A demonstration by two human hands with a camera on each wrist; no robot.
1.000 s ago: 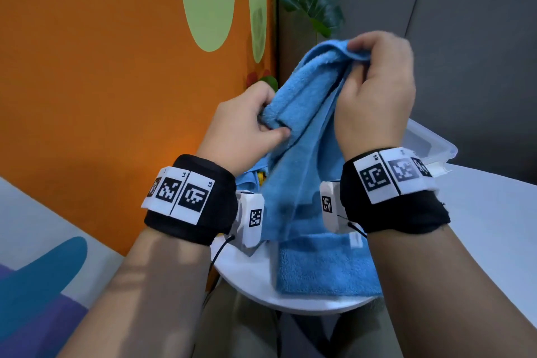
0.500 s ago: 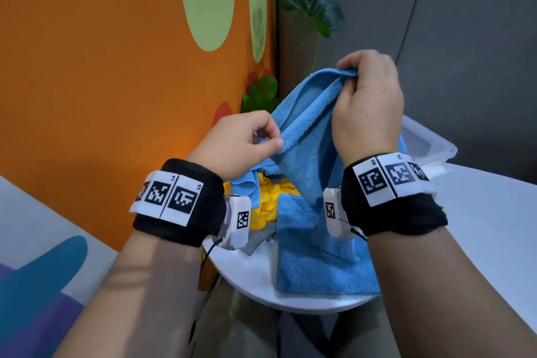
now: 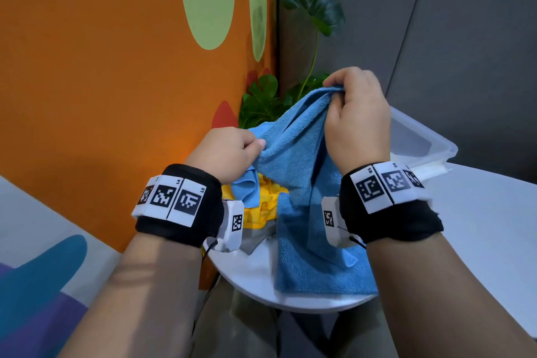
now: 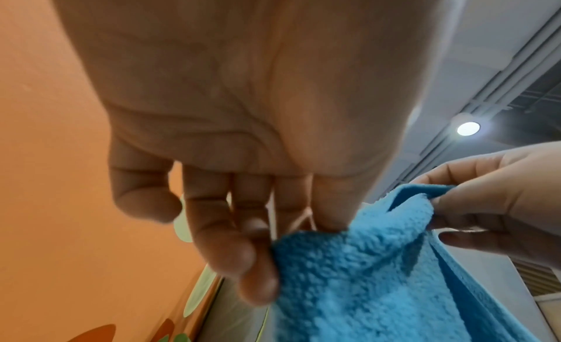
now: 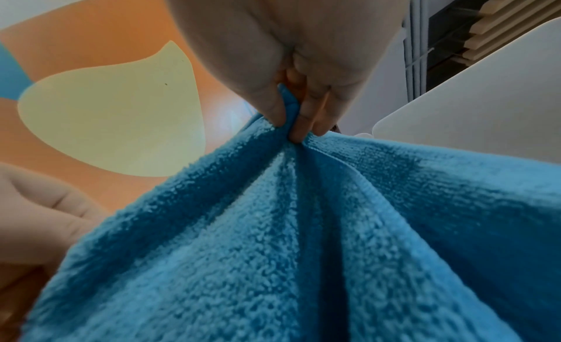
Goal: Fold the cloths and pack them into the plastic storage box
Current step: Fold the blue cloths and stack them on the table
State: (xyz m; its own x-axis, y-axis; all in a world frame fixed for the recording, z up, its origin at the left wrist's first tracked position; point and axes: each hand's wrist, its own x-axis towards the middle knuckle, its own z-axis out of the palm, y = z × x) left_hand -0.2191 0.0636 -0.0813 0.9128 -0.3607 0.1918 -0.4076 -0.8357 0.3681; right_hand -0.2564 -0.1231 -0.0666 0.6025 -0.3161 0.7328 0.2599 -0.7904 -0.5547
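Note:
A blue terry cloth (image 3: 299, 160) hangs between both hands above the round white table (image 3: 250, 273), its lower end lying on the tabletop. My right hand (image 3: 353, 119) pinches the cloth's top edge, highest in the head view; the right wrist view shows thumb and fingers (image 5: 299, 121) clamped on the blue cloth (image 5: 303, 239). My left hand (image 3: 229, 151) pinches the cloth's left edge lower down, fingertips (image 4: 258, 272) on the blue cloth (image 4: 379, 275). A clear plastic storage box (image 3: 421, 142) stands behind the right hand.
A yellow cloth (image 3: 261, 206), a second blue cloth (image 3: 245, 192) and a grey cloth (image 3: 255, 238) lie heaped on the table under my hands. An orange wall (image 3: 116, 81) is close on the left. A green plant (image 3: 308, 9) stands in the corner behind.
Both hands have lowered and drawn apart, spreading the blue cloth's top edge. The yellow cloth pile under them has come into view.

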